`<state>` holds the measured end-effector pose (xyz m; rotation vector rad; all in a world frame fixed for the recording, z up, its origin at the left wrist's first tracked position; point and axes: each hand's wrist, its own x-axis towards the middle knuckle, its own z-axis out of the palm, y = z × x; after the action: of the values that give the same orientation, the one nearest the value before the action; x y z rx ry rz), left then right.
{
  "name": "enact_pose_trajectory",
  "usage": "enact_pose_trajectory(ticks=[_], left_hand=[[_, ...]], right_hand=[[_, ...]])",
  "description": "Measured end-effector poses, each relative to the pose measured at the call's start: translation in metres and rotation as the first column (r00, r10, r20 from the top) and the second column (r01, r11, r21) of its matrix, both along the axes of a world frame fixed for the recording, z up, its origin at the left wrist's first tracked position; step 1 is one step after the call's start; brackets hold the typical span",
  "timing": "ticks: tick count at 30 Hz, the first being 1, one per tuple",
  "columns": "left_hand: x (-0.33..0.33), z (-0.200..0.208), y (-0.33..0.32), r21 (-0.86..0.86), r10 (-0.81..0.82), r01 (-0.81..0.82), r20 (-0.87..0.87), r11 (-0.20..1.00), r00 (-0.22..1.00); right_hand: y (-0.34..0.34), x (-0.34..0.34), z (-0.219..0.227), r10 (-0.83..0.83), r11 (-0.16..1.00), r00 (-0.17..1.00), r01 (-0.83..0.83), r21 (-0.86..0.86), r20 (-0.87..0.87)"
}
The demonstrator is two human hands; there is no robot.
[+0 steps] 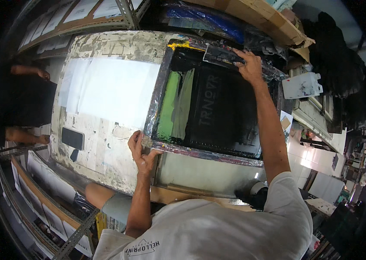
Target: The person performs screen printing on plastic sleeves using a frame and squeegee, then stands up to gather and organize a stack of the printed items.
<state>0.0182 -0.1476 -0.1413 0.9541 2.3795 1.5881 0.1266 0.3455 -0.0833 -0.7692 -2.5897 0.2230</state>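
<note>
A screen printing frame (204, 151) lies on the work table, its mesh covered with black ink and showing green strips at the left. At its near-left corner, my left hand (143, 157) grips the edge, with the thumb along the near side. My right hand (250, 67) is closed on a dark, ink-stained squeegee (222, 57) at the far end of the mesh. Yellow ink marks the frame's far-left corner. White sheets (116, 89) lie flat on the paint-worn table (98, 156), just left of the frame.
A dark phone (73, 138) rests on the table at left. Beyond it stands another person in black (14, 97), arms toward the table. Metal racks with papers (48, 195) flank the left side. At right is a stained white jerrycan (302, 85); a cardboard box (261, 19) is at the far side.
</note>
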Motion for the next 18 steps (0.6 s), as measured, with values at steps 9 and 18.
enact_pose_trajectory(ticks=[9, 18], left_hand=[[0.003, 0.001, 0.013, 0.164, 0.040, -0.090, 0.285, 0.982, 0.958], [0.002, 0.074, 0.040, 0.288, 0.088, -0.185, 0.320, 0.940, 0.943]], right_hand=[[-0.102, 0.050, 0.019, 0.014, 0.997, 0.998, -0.018, 0.074, 0.056], [-0.246, 0.131, 0.123, 0.077, 0.997, 0.994, -0.075, -0.035, 0.079]])
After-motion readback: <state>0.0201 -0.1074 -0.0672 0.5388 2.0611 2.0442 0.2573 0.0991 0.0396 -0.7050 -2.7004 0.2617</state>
